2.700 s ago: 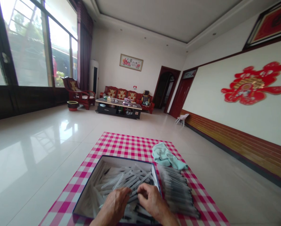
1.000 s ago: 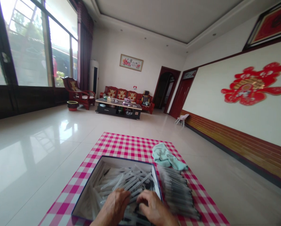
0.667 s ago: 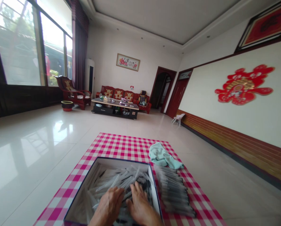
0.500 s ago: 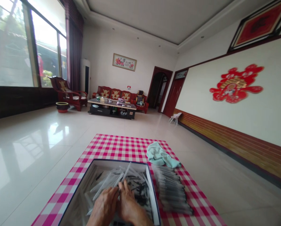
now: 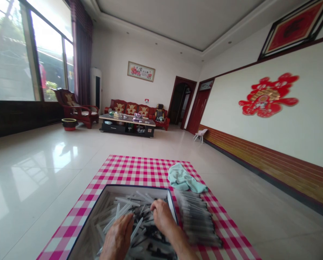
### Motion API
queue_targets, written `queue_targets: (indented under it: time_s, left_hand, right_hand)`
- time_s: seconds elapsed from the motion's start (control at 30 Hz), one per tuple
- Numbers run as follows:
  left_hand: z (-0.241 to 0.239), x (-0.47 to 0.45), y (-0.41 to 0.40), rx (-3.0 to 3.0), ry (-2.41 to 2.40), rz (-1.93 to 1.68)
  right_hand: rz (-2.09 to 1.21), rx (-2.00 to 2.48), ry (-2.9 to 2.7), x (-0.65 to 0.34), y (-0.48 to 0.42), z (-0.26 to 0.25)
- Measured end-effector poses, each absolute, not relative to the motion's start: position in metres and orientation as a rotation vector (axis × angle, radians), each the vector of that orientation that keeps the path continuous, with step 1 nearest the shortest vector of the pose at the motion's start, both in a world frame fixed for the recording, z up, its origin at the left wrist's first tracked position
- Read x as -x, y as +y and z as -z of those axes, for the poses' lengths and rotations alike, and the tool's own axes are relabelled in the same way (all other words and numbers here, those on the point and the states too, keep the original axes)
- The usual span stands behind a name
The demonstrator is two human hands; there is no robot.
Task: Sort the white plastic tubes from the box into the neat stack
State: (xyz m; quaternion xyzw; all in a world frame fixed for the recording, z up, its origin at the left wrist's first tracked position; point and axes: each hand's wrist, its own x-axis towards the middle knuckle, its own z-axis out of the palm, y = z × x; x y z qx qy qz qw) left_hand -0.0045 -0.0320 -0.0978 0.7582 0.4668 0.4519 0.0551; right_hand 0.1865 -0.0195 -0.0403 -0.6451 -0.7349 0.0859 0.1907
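A shallow box with a dark blue rim point(image 5: 135, 187) lies on a pink and white checked cloth point(image 5: 139, 169). It holds a loose heap of clear tubes and black parts point(image 5: 129, 209). My left hand point(image 5: 118, 236) rests palm down in the heap with its fingers curled among the tubes. My right hand point(image 5: 161, 216) lies further in the box, fingers bent down into the pile. What either hand holds is hidden. A tidy row of finished pens point(image 5: 196, 218) lies on the cloth to the right of the box.
A crumpled mint-green cloth point(image 5: 184, 179) lies beyond the pen row. Glossy floor tiles surround the checked cloth. A coffee table point(image 5: 127, 124), red sofa point(image 5: 131, 107) and armchair point(image 5: 74, 108) stand far back. Windows fill the left wall.
My hands have parted: the right one moved forward and right in the box, the left drew back. The lifted tubes are down in the heap again. The view has swung slightly right.
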Motion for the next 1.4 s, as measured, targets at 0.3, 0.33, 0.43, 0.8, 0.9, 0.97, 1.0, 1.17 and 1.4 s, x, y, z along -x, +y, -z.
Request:
queue_targets:
  time_s: [0.3,0.33,0.43,0.8,0.9,0.97,1.0,1.17,1.4]
  left_hand:
    - [0.101,0.004,-0.034,-2.347,1.418,-1.397]
    - [0.101,0.004,-0.034,-2.35,1.422,-1.397]
    - [0.102,0.004,-0.034,-2.361,1.416,-1.393]
    - [0.096,0.003,-0.038,-2.34,1.394,-1.262]
    - [0.096,0.003,-0.039,-2.318,1.406,-1.219]
    - [0.096,0.002,-0.039,-2.31,1.406,-1.214]
    - [0.097,0.002,-0.039,-2.308,1.406,-1.213]
    - [0.099,0.002,-0.037,-2.314,1.41,-1.206]
    - [0.092,0.002,-0.04,-2.331,1.378,-1.183]
  right_hand:
    - [-0.209,1.976,-2.268,-0.224,-0.004,0.043]
    - [-0.209,1.988,-2.29,-0.223,-0.005,0.043]
    - [-0.226,1.979,-2.361,-0.224,-0.014,0.043]
    - [-0.209,1.979,-2.41,-0.227,-0.008,0.043]
    - [-0.17,1.998,-2.392,-0.225,-0.003,0.041]
    - [-0.152,1.993,-2.387,-0.226,-0.004,0.04]
    - [-0.149,1.988,-2.391,-0.226,-0.005,0.041]
    - [-0.167,1.964,-2.441,-0.223,-0.008,0.046]
    - [-0.252,1.92,-2.431,-0.217,-0.009,0.049]
